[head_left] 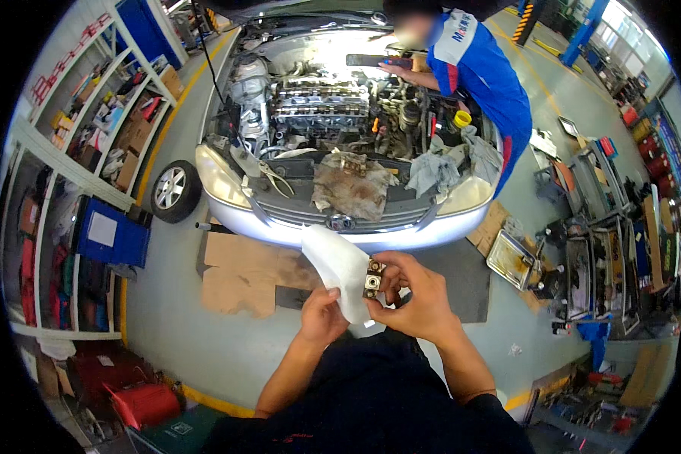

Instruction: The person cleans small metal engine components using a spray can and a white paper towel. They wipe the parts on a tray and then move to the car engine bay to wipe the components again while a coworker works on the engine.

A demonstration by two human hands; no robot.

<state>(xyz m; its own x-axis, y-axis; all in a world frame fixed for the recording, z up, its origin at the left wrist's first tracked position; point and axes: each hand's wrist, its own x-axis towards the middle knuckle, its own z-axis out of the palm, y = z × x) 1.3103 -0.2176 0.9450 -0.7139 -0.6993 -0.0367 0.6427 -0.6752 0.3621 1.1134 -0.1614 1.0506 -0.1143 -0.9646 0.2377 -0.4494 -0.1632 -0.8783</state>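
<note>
My left hand [324,316] is closed on the lower edge of a white wipe [334,261], a thin sheet that hangs up and away from the fingers. My right hand [420,296] pinches a small metal engine part [372,280] between thumb and fingers. Dark and bright round holes or bolt seats show on its face. The part lies against the right edge of the wipe, in front of my body. Beyond my hands stands a silver car [280,227] with its engine [321,106] exposed.
A stained rag [348,193] with another metal piece on it lies over the car's front, beside pliers [276,178] and grey cloths [435,170]. A co-worker in blue [484,83] leans in at the right. A wheel [175,191], cardboard [238,280] and a drip tray [511,257] are on the floor.
</note>
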